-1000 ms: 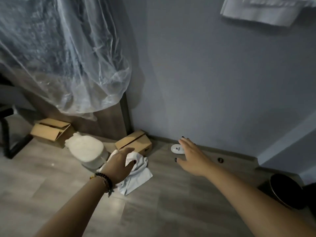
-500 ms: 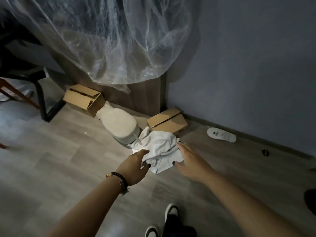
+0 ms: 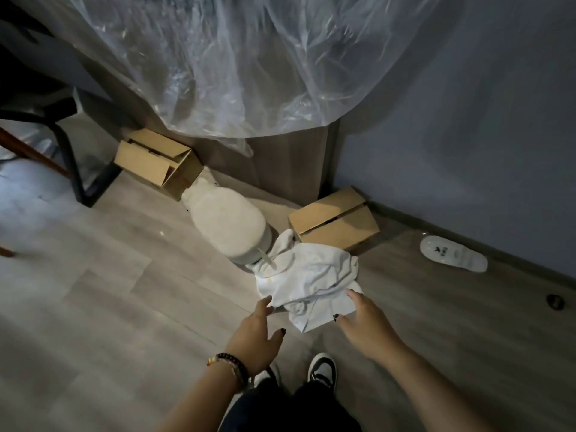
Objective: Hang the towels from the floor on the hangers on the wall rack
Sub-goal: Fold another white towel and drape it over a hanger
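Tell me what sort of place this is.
Probably a room in a home, perhaps a bedroom or storage corner: wood-look floor, cardboard boxes by the wall, plastic sheeting draped over furniture, a slipper, and a towel lying loose.

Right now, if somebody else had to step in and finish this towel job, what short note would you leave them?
Left hand: open, fingertips at the near edge of the white towel, no grip yet.
Right hand: open, fingers reaching onto the towel's right side, no grip yet.
The towel lies crumpled on the floor, between a beige cushion and a cardboard box.
Done: nothing visible here.
Left: grasp the towel, lift it, hang it on a hanger. The wall rack is out of view.
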Demonstrator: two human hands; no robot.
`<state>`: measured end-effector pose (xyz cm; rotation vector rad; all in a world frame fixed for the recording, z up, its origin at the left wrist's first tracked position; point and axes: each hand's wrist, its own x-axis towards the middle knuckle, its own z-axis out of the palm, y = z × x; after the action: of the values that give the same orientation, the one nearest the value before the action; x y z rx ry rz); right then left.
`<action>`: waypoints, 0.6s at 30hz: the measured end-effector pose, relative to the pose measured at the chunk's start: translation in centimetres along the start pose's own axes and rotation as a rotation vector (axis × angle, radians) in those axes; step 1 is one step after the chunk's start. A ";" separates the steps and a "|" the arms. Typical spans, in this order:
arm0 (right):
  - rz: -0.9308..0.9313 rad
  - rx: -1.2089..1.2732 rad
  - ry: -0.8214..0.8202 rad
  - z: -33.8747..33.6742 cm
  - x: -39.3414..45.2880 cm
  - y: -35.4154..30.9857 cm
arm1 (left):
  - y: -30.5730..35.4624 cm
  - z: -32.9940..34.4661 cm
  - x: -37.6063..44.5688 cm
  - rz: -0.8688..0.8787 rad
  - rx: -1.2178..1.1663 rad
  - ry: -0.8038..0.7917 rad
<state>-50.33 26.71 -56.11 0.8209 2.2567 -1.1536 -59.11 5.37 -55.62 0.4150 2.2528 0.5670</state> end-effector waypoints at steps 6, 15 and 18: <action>0.108 0.135 0.136 4.5 8.5 3.1 | -3.1 4.0 9.8 0.022 -0.076 -0.003; 0.103 0.260 0.108 14.0 22.7 7.6 | -10.9 10.9 28.3 -0.018 0.033 0.082; 0.076 0.233 0.249 15.2 25.6 8.6 | -13.0 13.2 33.2 -0.068 -0.026 0.062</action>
<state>-60.41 25.51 -85.37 1.1904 2.2890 -1.3615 -72.61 13.05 -90.32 0.3099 2.3066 0.5805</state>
